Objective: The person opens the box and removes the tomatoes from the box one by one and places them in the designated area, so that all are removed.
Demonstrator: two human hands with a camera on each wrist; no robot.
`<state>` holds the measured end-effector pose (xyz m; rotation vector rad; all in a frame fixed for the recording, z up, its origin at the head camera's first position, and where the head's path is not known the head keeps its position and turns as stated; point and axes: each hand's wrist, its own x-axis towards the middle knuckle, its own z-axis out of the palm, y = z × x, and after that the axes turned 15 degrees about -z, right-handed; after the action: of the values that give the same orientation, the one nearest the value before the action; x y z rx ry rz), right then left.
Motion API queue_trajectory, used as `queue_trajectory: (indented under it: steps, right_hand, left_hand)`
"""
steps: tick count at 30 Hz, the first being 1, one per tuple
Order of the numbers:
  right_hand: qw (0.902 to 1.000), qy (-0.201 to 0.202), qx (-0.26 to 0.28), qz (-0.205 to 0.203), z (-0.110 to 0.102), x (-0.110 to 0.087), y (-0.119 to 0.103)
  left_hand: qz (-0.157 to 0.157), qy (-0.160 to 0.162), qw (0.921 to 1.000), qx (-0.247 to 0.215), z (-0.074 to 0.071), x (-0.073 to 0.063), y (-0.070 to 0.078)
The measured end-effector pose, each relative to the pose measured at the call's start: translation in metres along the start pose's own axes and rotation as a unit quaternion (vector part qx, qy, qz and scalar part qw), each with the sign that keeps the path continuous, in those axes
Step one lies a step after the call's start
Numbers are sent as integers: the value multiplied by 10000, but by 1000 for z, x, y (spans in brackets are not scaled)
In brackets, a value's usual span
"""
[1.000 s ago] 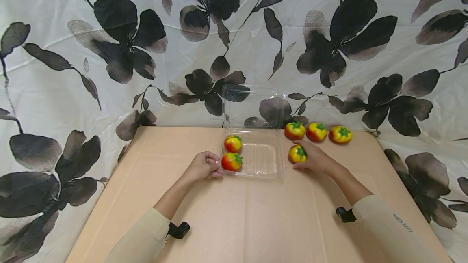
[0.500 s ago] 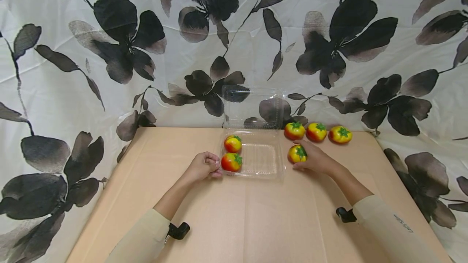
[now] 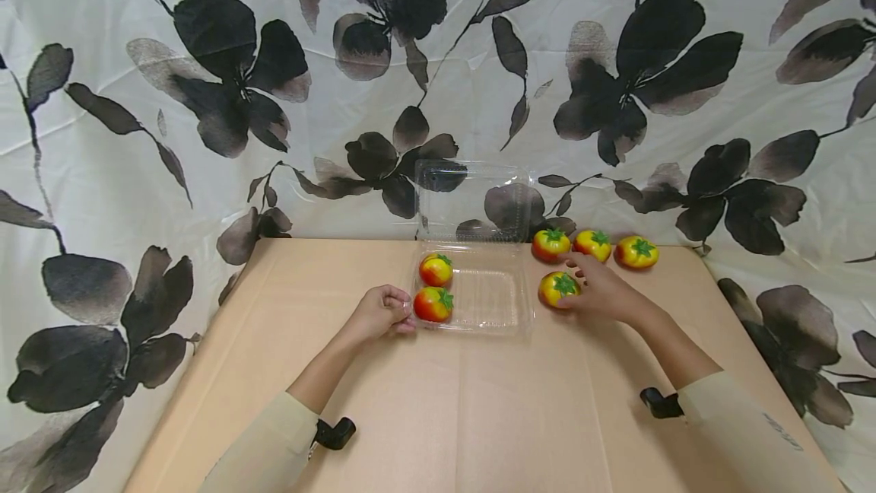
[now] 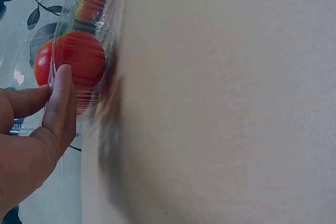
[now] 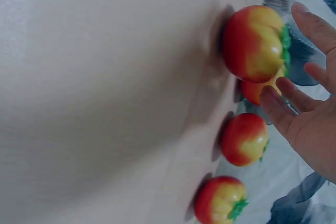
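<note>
Left hand (image 3: 379, 313) pinches the left edge of a clear container (image 3: 491, 295) on the table (image 3: 520, 417); its lid (image 3: 472, 200) stands raised at the back. Two red-yellow fruits (image 3: 434, 304) inside, one behind the other along the left wall. Lone fruit (image 3: 557, 289) on the table, just right of the container; right hand (image 3: 602, 291) at its right side, fingers parted, contact unclear. Three fruits (image 3: 637, 252) in a row at the far edge. Floral cloth (image 3: 499, 105) behind.

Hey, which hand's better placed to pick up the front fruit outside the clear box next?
Probably the right hand: its open fingers are right beside the front fruit. The left hand is across the clear box, pinching its left edge.
</note>
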<state>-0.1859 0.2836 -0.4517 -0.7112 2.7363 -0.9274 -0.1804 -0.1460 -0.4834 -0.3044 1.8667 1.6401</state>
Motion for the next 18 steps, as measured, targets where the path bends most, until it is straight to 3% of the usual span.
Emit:
queue_trajectory:
  steps: [10, 18]
  right_hand:
    - [9998, -26, 144, -163, -13, 3, -22]
    - [9985, -171, 181, -491, -6, 18, -36]
  left_hand:
    - [-60, -3, 10000, -42, 0, 0, 1]
    - [-59, -12, 10000, -17, -1, 0, 2]
